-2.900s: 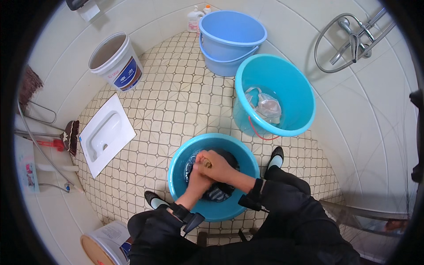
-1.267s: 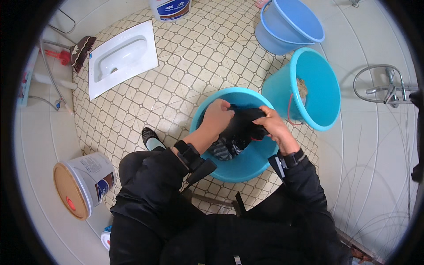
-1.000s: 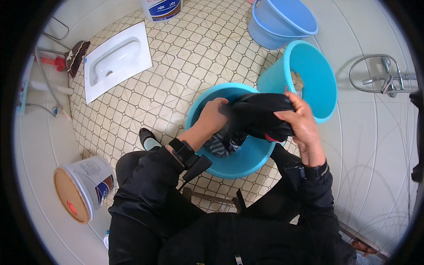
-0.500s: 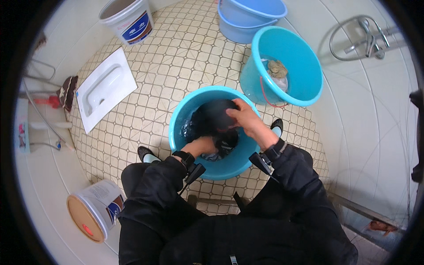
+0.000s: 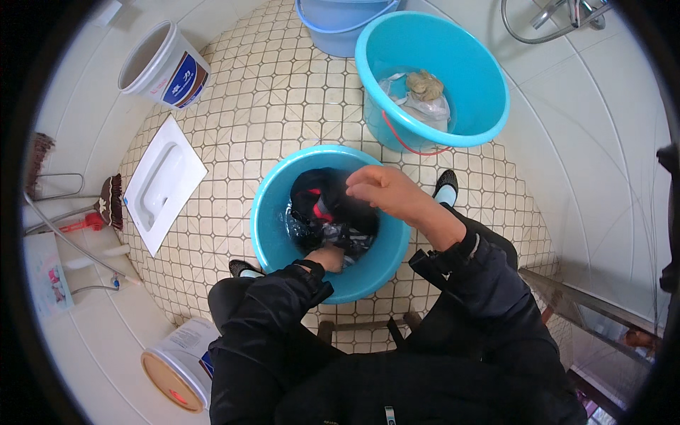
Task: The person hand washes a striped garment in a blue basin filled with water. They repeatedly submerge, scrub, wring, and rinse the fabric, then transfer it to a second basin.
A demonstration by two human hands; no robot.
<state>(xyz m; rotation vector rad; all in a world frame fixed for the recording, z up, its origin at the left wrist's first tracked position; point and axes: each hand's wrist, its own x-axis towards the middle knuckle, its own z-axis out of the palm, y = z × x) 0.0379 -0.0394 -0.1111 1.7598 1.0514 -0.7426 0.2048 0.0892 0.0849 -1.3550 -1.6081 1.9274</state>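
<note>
Wet dark clothes [image 5: 322, 202], black with a red strip, lie in water in a turquoise basin [image 5: 263, 212] between my feet. Down at the basin's near side, my left hand [image 5: 328, 258] is closed on grey-and-white patterned cloth [image 5: 348, 241]; its fingertips are hidden in the laundry. My right hand [image 5: 389, 195] is over the right part of the basin, its fingers bent. Blurred black cloth lies against its fingertips and seems pinched there, though the grip is partly hidden.
A large turquoise bucket [image 5: 375, 117] holding pale cloth stands ahead on the right, by a blue bucket [image 5: 340, 39]. To the left are a squat toilet [image 5: 180, 177], a white pail [image 5: 145, 81] and a lidded pail [image 5: 180, 347]. A shower hose [image 5: 528, 37] hangs at upper right.
My right hand has risen a little and turned above the basin. My left hand has moved down toward the near rim. A red strip now shows among the black cloth; the whole view has shifted.
</note>
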